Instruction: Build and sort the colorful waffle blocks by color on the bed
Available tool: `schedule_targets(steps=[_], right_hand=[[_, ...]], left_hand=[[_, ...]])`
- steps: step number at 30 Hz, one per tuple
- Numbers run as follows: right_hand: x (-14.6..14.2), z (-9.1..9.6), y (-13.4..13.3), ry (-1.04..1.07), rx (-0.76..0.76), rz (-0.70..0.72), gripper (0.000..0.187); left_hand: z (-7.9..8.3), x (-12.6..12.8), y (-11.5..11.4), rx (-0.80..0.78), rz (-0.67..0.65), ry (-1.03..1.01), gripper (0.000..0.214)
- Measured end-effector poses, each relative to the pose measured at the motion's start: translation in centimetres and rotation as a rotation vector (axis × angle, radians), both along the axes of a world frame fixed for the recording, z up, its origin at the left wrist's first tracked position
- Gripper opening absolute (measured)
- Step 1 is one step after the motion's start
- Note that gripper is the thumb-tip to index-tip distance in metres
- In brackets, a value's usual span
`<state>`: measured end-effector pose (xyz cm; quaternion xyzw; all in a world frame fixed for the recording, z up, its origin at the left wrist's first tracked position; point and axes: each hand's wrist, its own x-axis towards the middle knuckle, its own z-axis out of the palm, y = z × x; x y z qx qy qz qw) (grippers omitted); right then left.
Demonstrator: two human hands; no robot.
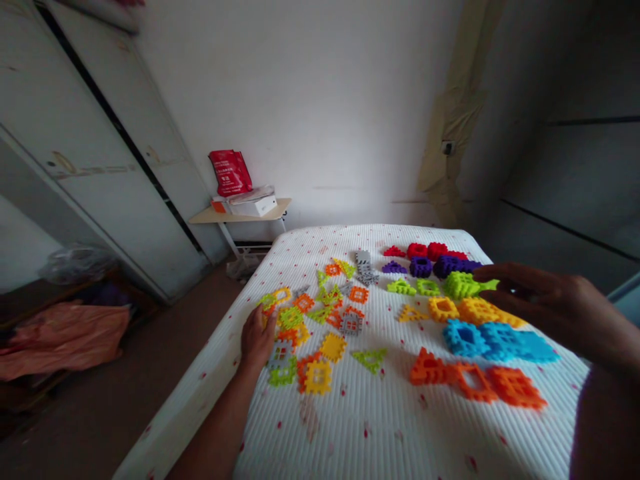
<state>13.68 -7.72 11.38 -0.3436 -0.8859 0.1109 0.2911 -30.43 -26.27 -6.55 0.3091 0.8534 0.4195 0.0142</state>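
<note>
My right hand reaches in from the right, its fingers closed on a lime-green plastic building piece at the end of the green stack. My left hand rests at the left edge of a scattered pile of notched building pieces, fingers apart and touching a few. Near it lie a grey window piece, a green square frame and a yellow-green square. A yellow window piece, a plain yellow square and a green triangle lie closer to the middle.
Sorted rows line the right side: red, purple, yellow, blue and orange. Grey pieces stand farther back. The white quilted bed carries everything. Behind it, a small table holds a red bag.
</note>
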Motion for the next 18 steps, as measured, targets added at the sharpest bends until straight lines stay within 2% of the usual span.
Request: schedule_targets(steps=[4, 8, 11, 14, 18], right_hand=[[-0.1, 0.0, -0.1, 0.014, 0.013, 0.006, 0.053], [-0.2, 0.0, -0.3, 0.028, -0.046, -0.003, 0.055], [-0.2, 0.1, -0.5, 0.034, -0.016, 0.001, 0.055], [-0.3, 0.3, -0.7, 0.041, 0.05, 0.006, 0.056], [-0.6, 0.3, -0.8, 0.043, 0.049, 0.026, 0.056]], left_hand=[[0.3, 0.1, 1.1, 0.074, -0.012, -0.061, 0.05], [0.3, 0.1, 1.8, 0.196, -0.04, -0.119, 0.043], [0.1, 0.0, 1.9, 0.299, -0.046, -0.177, 0.044], [0.0, -0.6, 1.8, 0.374, -0.015, -0.214, 0.05], [-0.1, -2.2, 1.7, 0.395, 0.076, -0.195, 0.049]])
